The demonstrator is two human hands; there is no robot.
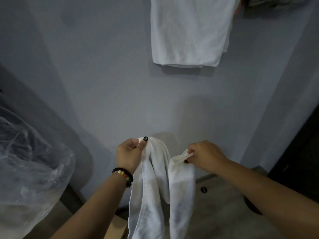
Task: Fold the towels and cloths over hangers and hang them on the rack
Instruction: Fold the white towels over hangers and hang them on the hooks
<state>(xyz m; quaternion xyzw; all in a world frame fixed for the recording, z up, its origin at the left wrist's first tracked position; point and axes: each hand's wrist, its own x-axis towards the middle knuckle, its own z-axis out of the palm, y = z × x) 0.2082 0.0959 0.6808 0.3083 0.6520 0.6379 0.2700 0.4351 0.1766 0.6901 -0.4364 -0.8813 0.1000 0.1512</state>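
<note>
my left hand (128,153) pinches one top corner of the white towel (150,187) between thumb and curled fingers; my right hand (205,156) pinches the other corner, at about the same height, a little lower. the top edge sags between them, and the towel's long axis hangs straight down from my fingers in two bunched folds toward the floor. a folded white towel (188,31) already hangs higher up the grey wall (103,75), above and slightly right, nearer my right hand. i see no hanger.
</note>
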